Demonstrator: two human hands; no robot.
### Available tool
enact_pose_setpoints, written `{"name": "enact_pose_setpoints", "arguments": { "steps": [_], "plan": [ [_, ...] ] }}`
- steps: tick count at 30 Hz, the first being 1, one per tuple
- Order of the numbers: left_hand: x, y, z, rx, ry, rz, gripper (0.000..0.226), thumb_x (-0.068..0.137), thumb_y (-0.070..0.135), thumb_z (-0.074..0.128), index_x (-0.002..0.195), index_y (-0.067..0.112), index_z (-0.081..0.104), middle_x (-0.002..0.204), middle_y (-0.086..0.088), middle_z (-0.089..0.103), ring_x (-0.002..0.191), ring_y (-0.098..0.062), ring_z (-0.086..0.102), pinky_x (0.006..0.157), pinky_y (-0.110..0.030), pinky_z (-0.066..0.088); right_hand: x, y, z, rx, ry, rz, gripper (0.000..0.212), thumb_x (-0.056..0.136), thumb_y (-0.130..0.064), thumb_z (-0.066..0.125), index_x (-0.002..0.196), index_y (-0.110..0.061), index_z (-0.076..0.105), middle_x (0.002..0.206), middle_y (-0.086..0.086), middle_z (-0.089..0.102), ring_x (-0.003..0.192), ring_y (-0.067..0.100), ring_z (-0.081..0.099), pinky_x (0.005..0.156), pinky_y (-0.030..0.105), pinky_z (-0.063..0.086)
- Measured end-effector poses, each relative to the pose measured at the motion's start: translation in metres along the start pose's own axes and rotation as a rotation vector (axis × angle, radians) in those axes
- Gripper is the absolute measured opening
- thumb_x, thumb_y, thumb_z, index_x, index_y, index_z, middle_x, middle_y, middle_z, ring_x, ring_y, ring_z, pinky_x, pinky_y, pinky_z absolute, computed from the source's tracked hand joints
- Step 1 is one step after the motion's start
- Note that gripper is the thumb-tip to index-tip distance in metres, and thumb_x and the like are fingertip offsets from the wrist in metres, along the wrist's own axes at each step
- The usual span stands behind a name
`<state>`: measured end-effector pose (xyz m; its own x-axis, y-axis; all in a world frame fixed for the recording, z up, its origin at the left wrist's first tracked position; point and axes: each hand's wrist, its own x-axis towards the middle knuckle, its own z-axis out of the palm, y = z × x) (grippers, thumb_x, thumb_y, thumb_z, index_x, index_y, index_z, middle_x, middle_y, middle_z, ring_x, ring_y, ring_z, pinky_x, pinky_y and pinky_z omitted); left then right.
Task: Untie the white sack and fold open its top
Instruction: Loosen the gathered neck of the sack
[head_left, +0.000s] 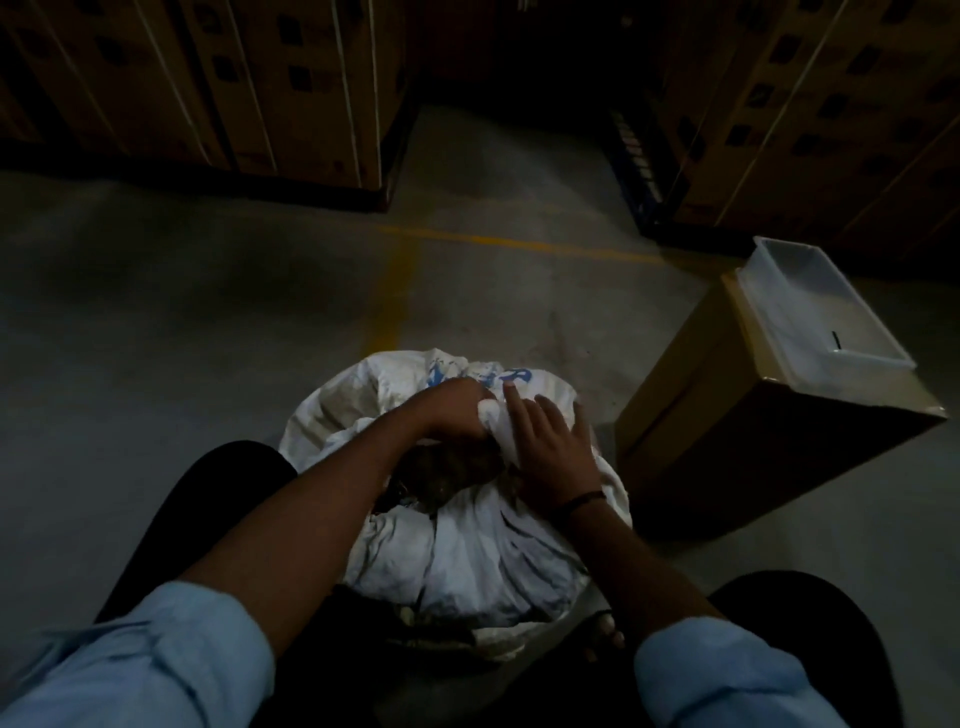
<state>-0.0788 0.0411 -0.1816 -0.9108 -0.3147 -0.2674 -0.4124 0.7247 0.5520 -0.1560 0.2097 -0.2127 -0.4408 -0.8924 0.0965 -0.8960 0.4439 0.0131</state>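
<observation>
Head view, dim light. The white sack (467, 551) stands on the concrete floor (208, 312) between the person's knees, directly below the camera, its top crumpled into loose folds and partly parted over a dark brownish interior (447, 473); blue print (498, 376) shows on its far side. The left hand (449, 410) reaches across the mouth of the sack, its fingers curled round a bunched twist of the white fabric at the far rim. The right hand (553, 447) lies just beside it with fingers straight and spread, resting flat on the fabric and gripping nothing; a dark band (582, 500) circles its wrist. Both forearms emerge from light blue sleeves (156, 660). To the right of the sack stands a cardboard box (701, 415) with a white tray (826, 306) on its top. Stacked cartons (260, 78) line the background beyond a yellow floor line (519, 241).
</observation>
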Motion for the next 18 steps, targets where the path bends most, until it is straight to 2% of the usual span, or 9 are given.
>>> {"name": "enact_pose_setpoints", "arguments": {
  "steps": [2, 4, 6, 8, 10, 11, 13, 15, 18],
  "plan": [
    [0.005, -0.015, -0.003, -0.14, 0.045, -0.059, 0.053, 0.08, 0.045, 0.071, 0.111, 0.002, 0.067, 0.121, -0.02, 0.066, 0.109, -0.027, 0.062, 0.087, -0.03, 0.048, 0.001, 0.003, -0.005, 0.071, -0.074, 0.025, 0.115, 0.074, -0.04, 0.068, 0.151, -0.026, -0.016, 0.125, 0.006, 0.055, 0.116, 0.029, 0.053, 0.108, 0.06, 0.029],
    [0.01, -0.031, -0.009, -0.299, 0.104, -0.137, 0.077, 0.071, 0.068, 0.064, 0.105, 0.0, 0.063, 0.127, -0.026, 0.062, 0.112, -0.026, 0.059, 0.08, -0.02, 0.041, 0.003, 0.004, -0.01, 0.261, -0.126, 0.131, 0.115, 0.076, -0.036, 0.071, 0.151, -0.031, -0.016, 0.122, 0.01, 0.061, 0.106, 0.031, 0.059, 0.097, 0.047, 0.045],
    [0.008, -0.038, -0.016, -0.352, 0.143, -0.126, 0.055, 0.064, 0.039, 0.072, 0.106, 0.003, 0.068, 0.116, -0.019, 0.068, 0.103, -0.02, 0.061, 0.076, -0.017, 0.043, 0.007, 0.003, -0.017, 0.349, -0.223, 0.232, 0.101, 0.079, -0.037, 0.071, 0.153, -0.026, 0.003, 0.124, 0.014, 0.061, 0.107, 0.032, 0.061, 0.088, 0.038, 0.047],
    [0.002, -0.035, -0.018, -0.389, 0.199, -0.096, 0.045, 0.059, 0.027, 0.068, 0.102, 0.011, 0.071, 0.102, -0.007, 0.069, 0.098, -0.019, 0.062, 0.073, -0.017, 0.045, 0.009, 0.003, -0.023, 0.258, -0.242, 0.213, 0.076, 0.081, -0.042, 0.069, 0.144, -0.021, 0.032, 0.125, 0.014, 0.06, 0.112, 0.032, 0.058, 0.092, 0.037, 0.044],
    [-0.004, -0.028, -0.013, -0.237, 0.344, -0.046, 0.042, 0.063, 0.035, 0.071, 0.103, 0.023, 0.064, 0.105, -0.001, 0.067, 0.1, -0.019, 0.062, 0.078, -0.024, 0.047, 0.008, 0.008, -0.03, 0.163, -0.192, 0.192, 0.06, 0.08, -0.04, 0.066, 0.133, -0.022, 0.045, 0.123, 0.012, 0.06, 0.114, 0.031, 0.055, 0.098, 0.04, 0.038],
    [-0.011, -0.019, -0.008, -0.039, 0.457, 0.008, 0.046, 0.068, 0.037, 0.072, 0.111, 0.027, 0.06, 0.115, -0.001, 0.064, 0.107, -0.021, 0.06, 0.087, -0.03, 0.047, 0.007, 0.011, -0.035, 0.154, -0.164, 0.195, 0.058, 0.079, -0.039, 0.067, 0.131, -0.023, 0.048, 0.123, 0.011, 0.06, 0.115, 0.031, 0.053, 0.099, 0.042, 0.036],
    [-0.017, -0.003, 0.01, 0.328, 0.645, 0.305, 0.051, 0.081, 0.03, 0.067, 0.131, 0.021, 0.055, 0.133, -0.009, 0.055, 0.127, -0.029, 0.048, 0.109, -0.043, 0.037, 0.005, 0.017, -0.047, 0.256, -0.069, 0.184, 0.052, 0.077, -0.033, 0.067, 0.126, -0.02, 0.055, 0.118, 0.013, 0.064, 0.112, 0.034, 0.056, 0.095, 0.041, 0.039],
    [-0.025, 0.017, 0.029, 0.409, 0.691, 0.603, 0.047, 0.092, 0.026, 0.059, 0.136, 0.01, 0.053, 0.134, -0.015, 0.055, 0.13, -0.033, 0.046, 0.115, -0.048, 0.03, 0.004, 0.022, -0.057, 0.42, 0.063, 0.151, 0.04, 0.075, -0.026, 0.067, 0.112, -0.011, 0.066, 0.107, 0.018, 0.069, 0.1, 0.039, 0.062, 0.082, 0.038, 0.047],
    [-0.024, 0.028, 0.048, 0.422, 0.664, 0.599, 0.057, 0.093, 0.036, 0.056, 0.14, 0.006, 0.045, 0.131, -0.016, 0.054, 0.127, -0.034, 0.046, 0.116, -0.049, 0.028, 0.002, 0.023, -0.062, 0.441, 0.096, 0.095, 0.039, 0.073, -0.017, 0.074, 0.11, -0.005, 0.067, 0.106, 0.02, 0.07, 0.098, 0.04, 0.064, 0.08, 0.035, 0.048]
  ]
}}
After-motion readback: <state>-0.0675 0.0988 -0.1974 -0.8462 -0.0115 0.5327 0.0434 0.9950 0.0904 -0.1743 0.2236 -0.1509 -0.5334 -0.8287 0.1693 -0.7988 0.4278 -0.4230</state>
